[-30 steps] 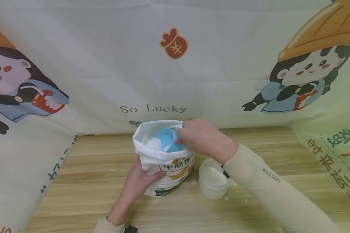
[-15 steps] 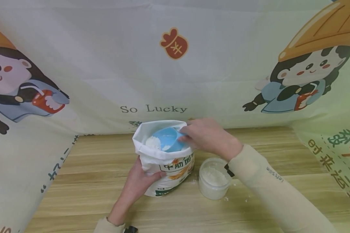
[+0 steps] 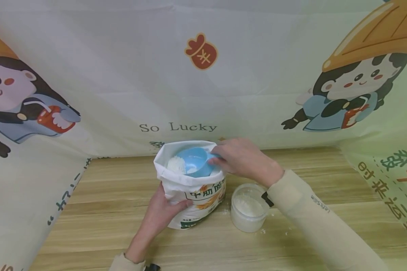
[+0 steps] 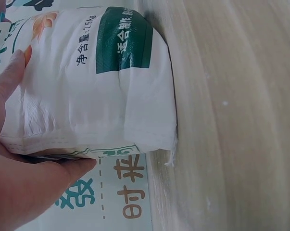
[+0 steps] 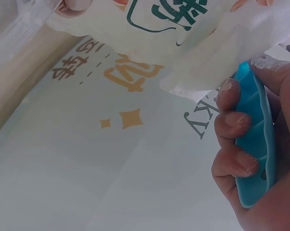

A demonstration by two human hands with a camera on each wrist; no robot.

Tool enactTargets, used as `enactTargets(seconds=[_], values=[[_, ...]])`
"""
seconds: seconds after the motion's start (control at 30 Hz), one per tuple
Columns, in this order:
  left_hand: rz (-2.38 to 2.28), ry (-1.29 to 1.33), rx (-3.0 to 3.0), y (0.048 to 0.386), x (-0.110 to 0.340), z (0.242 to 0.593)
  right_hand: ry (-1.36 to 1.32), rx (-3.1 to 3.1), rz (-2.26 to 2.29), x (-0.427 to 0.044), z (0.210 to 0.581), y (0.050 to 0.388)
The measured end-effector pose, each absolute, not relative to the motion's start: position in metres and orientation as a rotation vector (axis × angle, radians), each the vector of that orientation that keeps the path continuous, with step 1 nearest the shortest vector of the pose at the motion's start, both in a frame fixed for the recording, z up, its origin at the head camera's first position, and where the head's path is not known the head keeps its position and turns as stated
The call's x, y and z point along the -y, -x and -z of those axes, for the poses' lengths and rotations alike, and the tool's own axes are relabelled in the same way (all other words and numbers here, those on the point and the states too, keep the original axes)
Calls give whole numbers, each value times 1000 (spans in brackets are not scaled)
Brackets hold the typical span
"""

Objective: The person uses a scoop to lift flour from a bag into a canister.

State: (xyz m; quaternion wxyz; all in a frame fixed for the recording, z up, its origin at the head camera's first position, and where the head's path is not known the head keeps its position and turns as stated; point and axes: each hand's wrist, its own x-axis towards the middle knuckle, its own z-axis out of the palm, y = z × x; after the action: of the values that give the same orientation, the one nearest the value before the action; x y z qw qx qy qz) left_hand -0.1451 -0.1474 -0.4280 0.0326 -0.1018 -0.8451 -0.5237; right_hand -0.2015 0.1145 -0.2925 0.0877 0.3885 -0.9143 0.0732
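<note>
A white flour bag (image 3: pixel 179 203) with a rolled-down rim stands upright on the table, its mouth open. My left hand (image 3: pixel 162 207) holds the bag's left side, thumb across the front; the left wrist view has the thumb and fingers (image 4: pixel 77 169) on either side of the bag (image 4: pixel 63 110). Inside the mouth sits a blue scoop (image 3: pixel 196 160), tilted beside a mound of white flour (image 3: pixel 176 165). Its ribbed handle (image 5: pixel 254 139) is gripped by my right hand (image 3: pixel 242 158), fingers curled round it. White powder dusts those fingertips (image 5: pixel 244 162).
Right of the bag, a clear round jar (image 3: pixel 247 220) holds white powder. Small white spills dot the wooden table (image 3: pixel 98 210) around it. Printed cloth (image 3: pixel 257 75) hangs behind and along both sides.
The scoop has shifted slightly inside the bag, and my right hand has moved a little to the right. My left hand and the jar stay where they were.
</note>
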Motion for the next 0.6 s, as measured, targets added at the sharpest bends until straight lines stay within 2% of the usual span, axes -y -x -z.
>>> enactTargets(seconds=[0.6], values=[[1592, 299, 2614, 145, 147, 427, -1086, 2736, -415, -119, 297, 197]])
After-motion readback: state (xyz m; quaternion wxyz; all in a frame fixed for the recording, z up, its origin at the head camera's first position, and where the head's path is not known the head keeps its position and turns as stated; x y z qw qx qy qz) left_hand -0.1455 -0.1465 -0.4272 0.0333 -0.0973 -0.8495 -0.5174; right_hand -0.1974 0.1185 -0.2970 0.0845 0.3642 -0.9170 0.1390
